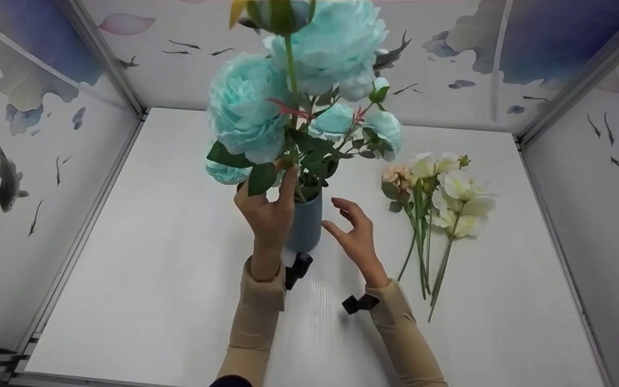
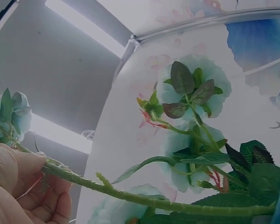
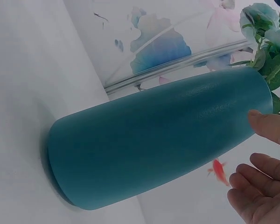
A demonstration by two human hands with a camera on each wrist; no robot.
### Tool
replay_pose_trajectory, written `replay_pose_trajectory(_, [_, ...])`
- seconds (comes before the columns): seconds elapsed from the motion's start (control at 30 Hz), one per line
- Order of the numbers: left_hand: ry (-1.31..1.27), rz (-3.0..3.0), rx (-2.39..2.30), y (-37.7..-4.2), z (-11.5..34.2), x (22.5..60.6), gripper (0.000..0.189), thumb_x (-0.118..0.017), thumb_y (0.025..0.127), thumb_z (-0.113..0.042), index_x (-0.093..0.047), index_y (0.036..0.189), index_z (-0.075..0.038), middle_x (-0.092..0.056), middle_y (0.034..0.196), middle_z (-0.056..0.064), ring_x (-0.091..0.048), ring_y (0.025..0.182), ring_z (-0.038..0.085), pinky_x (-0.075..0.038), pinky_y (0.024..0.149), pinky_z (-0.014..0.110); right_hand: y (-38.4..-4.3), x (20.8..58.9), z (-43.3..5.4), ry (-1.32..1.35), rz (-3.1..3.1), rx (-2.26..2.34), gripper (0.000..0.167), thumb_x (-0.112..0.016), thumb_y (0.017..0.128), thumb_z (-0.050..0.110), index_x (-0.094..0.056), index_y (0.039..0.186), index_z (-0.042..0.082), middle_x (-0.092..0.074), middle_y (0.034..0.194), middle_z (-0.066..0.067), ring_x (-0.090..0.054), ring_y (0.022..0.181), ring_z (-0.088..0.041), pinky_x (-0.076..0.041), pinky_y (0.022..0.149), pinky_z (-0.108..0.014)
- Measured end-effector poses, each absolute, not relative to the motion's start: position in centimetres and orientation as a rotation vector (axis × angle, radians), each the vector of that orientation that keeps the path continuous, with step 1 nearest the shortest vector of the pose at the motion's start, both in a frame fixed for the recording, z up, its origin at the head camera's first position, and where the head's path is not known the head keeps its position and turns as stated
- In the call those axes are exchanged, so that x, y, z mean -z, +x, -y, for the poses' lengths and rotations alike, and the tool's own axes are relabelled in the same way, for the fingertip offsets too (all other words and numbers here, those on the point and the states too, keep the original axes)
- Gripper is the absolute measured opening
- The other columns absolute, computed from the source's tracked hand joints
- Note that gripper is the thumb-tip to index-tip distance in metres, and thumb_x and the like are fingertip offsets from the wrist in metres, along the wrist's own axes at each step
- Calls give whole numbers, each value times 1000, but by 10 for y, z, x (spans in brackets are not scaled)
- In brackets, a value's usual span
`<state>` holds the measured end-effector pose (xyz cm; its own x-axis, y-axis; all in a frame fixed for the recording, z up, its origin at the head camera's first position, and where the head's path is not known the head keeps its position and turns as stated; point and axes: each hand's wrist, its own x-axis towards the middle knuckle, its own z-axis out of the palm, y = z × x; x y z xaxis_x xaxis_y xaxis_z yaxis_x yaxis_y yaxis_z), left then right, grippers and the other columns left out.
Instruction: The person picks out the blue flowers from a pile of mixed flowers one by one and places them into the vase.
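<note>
A blue vase point(image 1: 306, 223) stands upright on the white table, filled with turquoise artificial flowers point(image 1: 247, 107). My left hand point(image 1: 269, 209) pinches a green flower stem point(image 2: 130, 198) between thumb and fingers, above and left of the vase's mouth. In the left wrist view that stem runs down into the vase. My right hand point(image 1: 355, 231) is beside the vase's right side, fingers loosely bent and apart, holding nothing. In the right wrist view, the thumb point(image 3: 266, 125) overlaps the vase near its rim.
To the right on the table point(image 1: 143, 242) lie loose cream flowers point(image 1: 462, 204) and a peach flower point(image 1: 397, 176) with long stems. Printed panels point(image 1: 35, 134) and metal frame edges point(image 1: 102, 59) enclose the table. Large blooms rise high in front of the head view.
</note>
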<state>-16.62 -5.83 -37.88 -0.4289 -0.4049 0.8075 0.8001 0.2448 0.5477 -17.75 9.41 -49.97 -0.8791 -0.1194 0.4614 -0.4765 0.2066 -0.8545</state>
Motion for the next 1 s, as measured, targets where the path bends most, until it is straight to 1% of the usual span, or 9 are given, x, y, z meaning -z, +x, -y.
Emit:
replay_pose_trajectory(0.1, [-375,1481,1394,-168,58,387,19,-66,73,14,-62,91,12,-67,82,20,-65,77,22,-52,70,34,-178,500,-93,563,2191,-1733,43,-73,76,-6,-55,114,-16,-57,114,-31,-54,107,-42,-43,92,-52])
replay_pose_trajectory(0.27, [-348,1532,1325,-172,58,401,18,-67,73,12,-63,90,10,-66,77,16,-62,68,20,-51,60,34,-180,500,-92,569,2177,-1750,43,-72,76,-7,-54,114,-17,-56,114,-33,-54,107,-44,-43,91,-54])
replay_pose_trajectory(0.43, [-308,1594,1241,-176,57,414,29,-70,74,10,-59,101,9,-65,88,17,-64,79,24,-54,71,34,-182,501,-91,562,2175,-1761,42,-72,76,-7,-55,114,-16,-57,114,-31,-54,107,-43,-42,91,-54])
replay_pose_trajectory(0.57, [-273,1633,1224,-178,56,425,32,-71,74,8,-59,104,8,-62,92,18,-63,85,26,-54,76,35,-182,503,-91,569,2174,-1763,42,-71,78,-6,-55,115,-16,-56,115,-31,-53,108,-43,-42,92,-55])
replay_pose_trajectory(0.7, [-230,1696,1234,-178,56,436,25,-71,75,6,-62,98,9,-66,89,17,-65,83,26,-54,74,36,-182,504,-91,581,2166,-1753,41,-71,78,-6,-54,114,-16,-56,115,-31,-53,108,-43,-41,91,-57])
replay_pose_trajectory(0.8, [-206,1759,1207,-178,56,444,15,-71,76,3,-65,88,8,-68,81,15,-66,75,25,-54,69,38,-183,506,-90,584,2158,-1755,41,-70,78,-7,-54,114,-17,-56,115,-31,-54,108,-43,-42,90,-56])
replay_pose_trajectory(0.9, [-201,1789,1193,-178,56,452,11,-71,74,2,-64,80,7,-68,73,15,-66,66,25,-54,62,39,-183,507,-90,580,2155,-1766,40,-70,77,-9,-54,114,-17,-56,114,-32,-53,108,-44,-42,91,-56])
replay_pose_trajectory(0.97, [-204,1795,1202,-178,56,456,11,-71,74,1,-63,79,7,-67,71,15,-65,64,24,-54,60,38,-183,508,-89,569,2158,-1776,40,-70,77,-9,-55,113,-17,-56,114,-32,-53,108,-44,-42,91,-55])
replay_pose_trajectory(1.0, [-208,1795,1211,-177,56,458,12,-70,73,2,-62,81,8,-67,72,15,-65,65,24,-54,61,39,-183,508,-88,561,2159,-1783,40,-70,77,-10,-55,113,-16,-56,114,-32,-53,108,-44,-42,91,-55])
